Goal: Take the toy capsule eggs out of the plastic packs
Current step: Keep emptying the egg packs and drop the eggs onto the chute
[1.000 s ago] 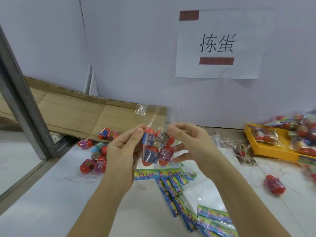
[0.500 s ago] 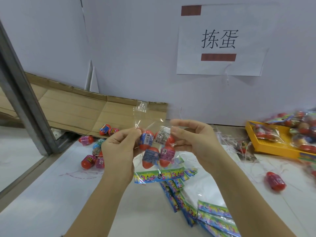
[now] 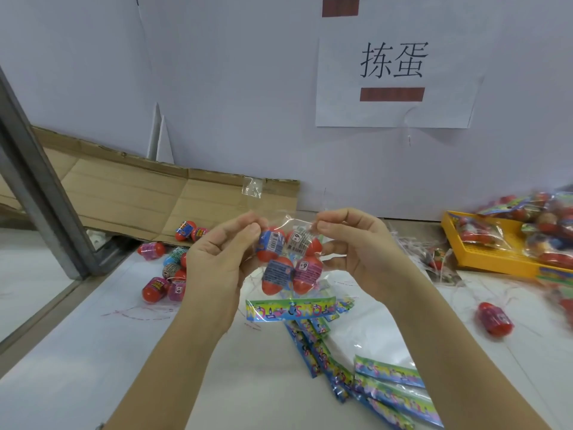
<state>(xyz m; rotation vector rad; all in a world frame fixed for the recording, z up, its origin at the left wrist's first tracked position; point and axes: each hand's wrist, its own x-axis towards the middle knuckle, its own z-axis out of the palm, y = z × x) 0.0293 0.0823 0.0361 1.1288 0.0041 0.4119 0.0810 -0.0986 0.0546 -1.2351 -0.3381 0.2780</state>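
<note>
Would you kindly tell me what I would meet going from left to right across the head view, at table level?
metal post → loose eggs → left hand → plastic pack of eggs, pinched by both hands → right hand → yellow tray

wall (image 3: 232, 72) pale grey | paper sign (image 3: 393, 113) on it | flattened cardboard (image 3: 139, 197) at its foot | metal post (image 3: 40, 197) left
</note>
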